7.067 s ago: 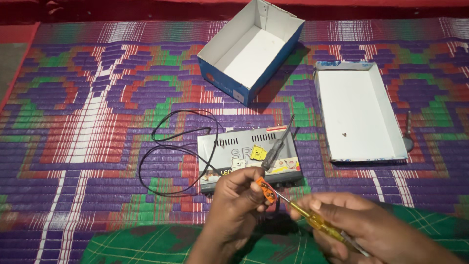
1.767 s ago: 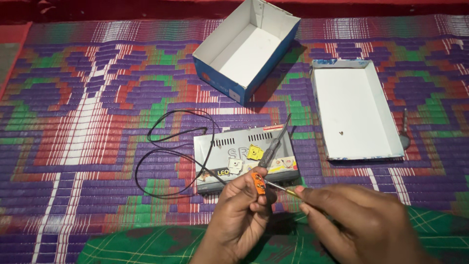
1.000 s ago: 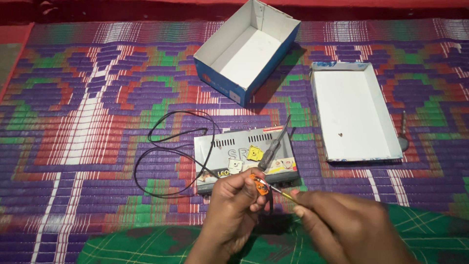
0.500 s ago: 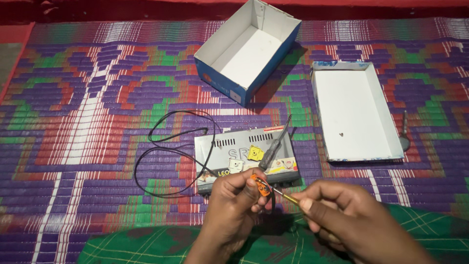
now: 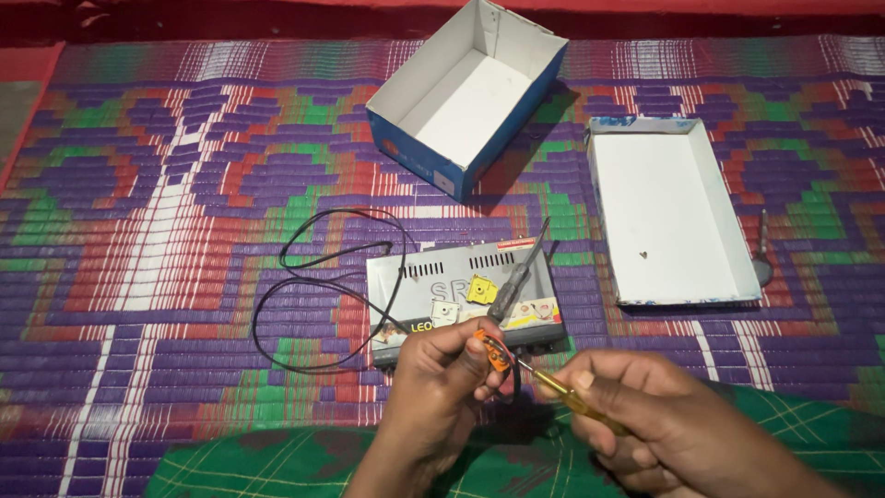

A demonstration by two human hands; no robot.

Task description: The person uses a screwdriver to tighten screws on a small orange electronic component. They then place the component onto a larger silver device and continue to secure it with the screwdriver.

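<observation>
My left hand (image 5: pixel 435 387) pinches a small orange part (image 5: pixel 490 349) just in front of a grey metal electronic unit (image 5: pixel 441 292) with stickers on its top. My right hand (image 5: pixel 666 427) grips a yellow-handled screwdriver (image 5: pixel 562 395), its thin shaft pointing up and left into the orange part. A second screwdriver with a dark handle (image 5: pixel 516 277) lies across the top of the unit. A black cable (image 5: pixel 318 286) loops out from the unit's left side over the mat.
An open blue and white cardboard box (image 5: pixel 466 97) lies tilted at the back. Its shallow lid (image 5: pixel 666 207) rests open side up on the right, a small screw inside. A metal tool (image 5: pixel 761 249) lies beside the lid. Green checked cloth (image 5: pixel 258 466) covers my lap.
My right hand has shifted slightly right and down with the screwdriver over the last seconds. My left hand has kept hold of the orange part. The unit, box and lid have not moved.
</observation>
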